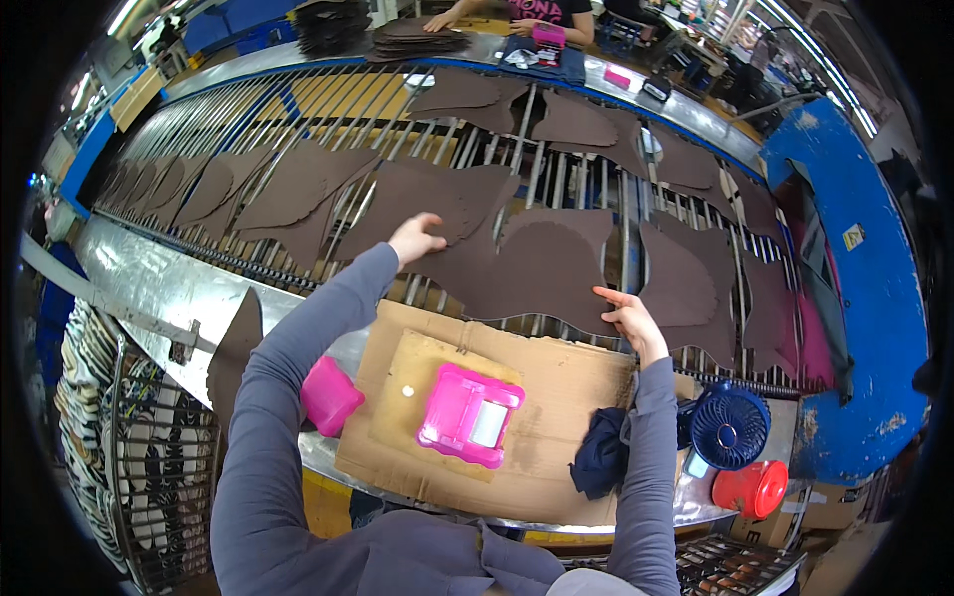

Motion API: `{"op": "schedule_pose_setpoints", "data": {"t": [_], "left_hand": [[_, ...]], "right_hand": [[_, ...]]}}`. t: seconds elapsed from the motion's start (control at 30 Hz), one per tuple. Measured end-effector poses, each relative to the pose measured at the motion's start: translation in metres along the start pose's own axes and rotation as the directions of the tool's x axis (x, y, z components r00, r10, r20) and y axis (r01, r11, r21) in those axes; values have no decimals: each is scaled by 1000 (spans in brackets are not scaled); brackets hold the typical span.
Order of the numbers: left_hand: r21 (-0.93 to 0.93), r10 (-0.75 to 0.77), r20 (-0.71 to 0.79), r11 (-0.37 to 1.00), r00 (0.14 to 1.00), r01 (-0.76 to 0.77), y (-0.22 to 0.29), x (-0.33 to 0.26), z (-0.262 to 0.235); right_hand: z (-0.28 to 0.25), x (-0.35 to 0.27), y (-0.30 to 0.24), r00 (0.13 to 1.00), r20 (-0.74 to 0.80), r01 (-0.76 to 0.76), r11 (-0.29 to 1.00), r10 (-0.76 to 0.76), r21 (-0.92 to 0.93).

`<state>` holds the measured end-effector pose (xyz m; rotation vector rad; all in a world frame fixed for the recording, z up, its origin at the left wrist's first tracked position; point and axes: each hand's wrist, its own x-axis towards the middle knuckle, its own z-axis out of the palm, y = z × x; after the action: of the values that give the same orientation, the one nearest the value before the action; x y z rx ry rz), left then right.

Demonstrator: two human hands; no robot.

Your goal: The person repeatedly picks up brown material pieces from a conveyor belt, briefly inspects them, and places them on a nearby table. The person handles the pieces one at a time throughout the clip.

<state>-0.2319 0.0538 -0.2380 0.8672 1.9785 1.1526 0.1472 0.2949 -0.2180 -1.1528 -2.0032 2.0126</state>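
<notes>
Several brown flat cut panels lie on a conveyor of metal rollers (373, 94). My left hand (417, 241) rests over the near part of one brown panel (427, 199), its fingers apart. To the right, my right hand (633, 323) is at the right edge of a wide brown panel (542, 268), index finger stretched out and thumb apart from it. This wide panel spans between my hands and partly underlies the left one. Nearer me, a pink plastic box with a white roller (472, 415) sits on a tan board (402, 427) over a cardboard sheet (552, 427).
A pink container (331, 396), dark cloth (600, 453), blue fan (729, 425) and red round container (750, 489) stand around the cardboard. At left is a wire cart (164, 467) with patterned pieces. A blue machine housing (845, 288) closes the right end. Across the conveyor, a person's hand (442, 20) touches stacked brown panels.
</notes>
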Motion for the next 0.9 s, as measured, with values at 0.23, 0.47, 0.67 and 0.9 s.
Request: {"op": "schedule_pose_setpoints", "data": {"t": [0.23, 0.47, 0.67, 0.9], "left_hand": [[167, -359, -462, 863, 811, 478, -53, 32, -85], [374, -214, -468, 831, 857, 412, -25, 36, -62], [-37, -409, -290, 908, 865, 417, -37, 60, -79], [437, -391, -291, 757, 873, 485, 6, 64, -49]], "right_hand": [[-6, 8, 4, 999, 15, -31, 999, 31, 5], [-2, 5, 4, 999, -38, -10, 999, 12, 45], [6, 2, -4, 999, -42, -19, 998, 21, 65], [0, -4, 1, 998, -53, -12, 998, 15, 57]]}}
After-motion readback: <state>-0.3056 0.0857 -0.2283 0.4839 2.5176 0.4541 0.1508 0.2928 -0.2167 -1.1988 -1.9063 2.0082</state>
